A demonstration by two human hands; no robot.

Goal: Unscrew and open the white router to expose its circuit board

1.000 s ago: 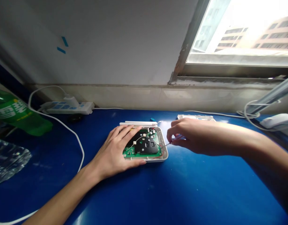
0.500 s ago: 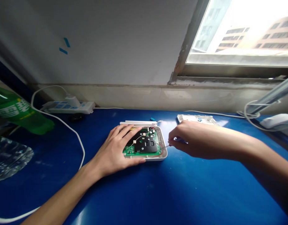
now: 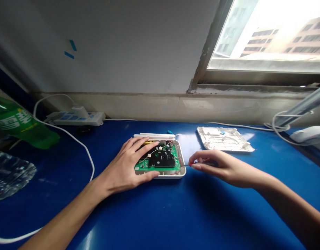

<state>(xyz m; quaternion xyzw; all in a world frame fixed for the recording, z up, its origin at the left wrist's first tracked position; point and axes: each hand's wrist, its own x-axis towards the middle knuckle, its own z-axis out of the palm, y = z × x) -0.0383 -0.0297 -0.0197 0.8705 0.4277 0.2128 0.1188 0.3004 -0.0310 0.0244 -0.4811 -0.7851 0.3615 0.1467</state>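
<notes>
Blue workbench (image 3: 160,211) — the left hand (image 3: 123,163) partly hides a circuit board (image 3: 162,161).

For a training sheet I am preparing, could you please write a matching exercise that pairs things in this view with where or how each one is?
Things:
1. left hand
2. right hand
3. white plastic cover
4. green bottle

States:
A. at the far left of the view
B. spread over a green circuit board
C. lying apart, beyond the right hand
D. pinching a thin screwdriver

Pairs: 1-B, 2-D, 3-C, 4-A
</notes>
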